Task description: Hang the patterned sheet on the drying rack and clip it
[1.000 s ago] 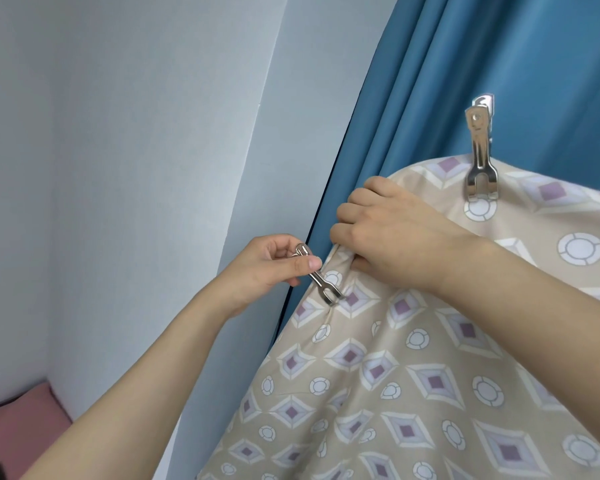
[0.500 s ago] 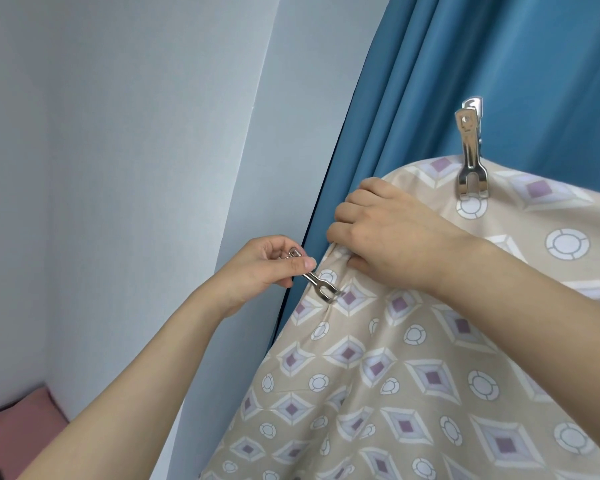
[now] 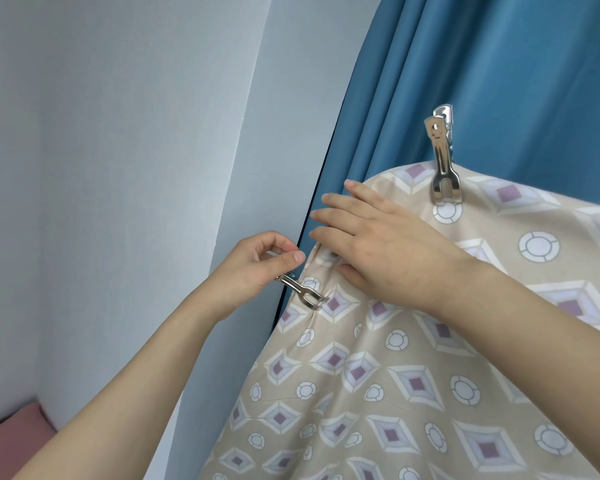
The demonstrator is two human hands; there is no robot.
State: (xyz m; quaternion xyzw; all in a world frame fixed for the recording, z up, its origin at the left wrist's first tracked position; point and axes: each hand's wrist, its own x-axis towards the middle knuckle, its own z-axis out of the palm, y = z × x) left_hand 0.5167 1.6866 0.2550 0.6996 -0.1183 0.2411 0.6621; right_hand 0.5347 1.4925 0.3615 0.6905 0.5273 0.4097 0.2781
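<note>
While left hand (image 3: 253, 268) pinches shiny metal clip (image 3: 302, 292), right hand (image 3: 378, 244) fingers flat on soft patterned sheet (image 3: 413, 393).

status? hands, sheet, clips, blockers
Left hand pinching second clip at the sheet edge. Right hand flat on the sheet. First clip on top. No blockers.

Left of the left hand (image 3: 257, 268) grip on the metal clip (image 3: 302, 291): open air before the wall (image 3: 118, 168). Right of it, right hand (image 3: 378, 247) and patterned sheet (image 3: 395, 375) block. Above, blue curtain (image 3: 465, 81); a second clip (image 3: 442, 164) stands up-right.
</note>
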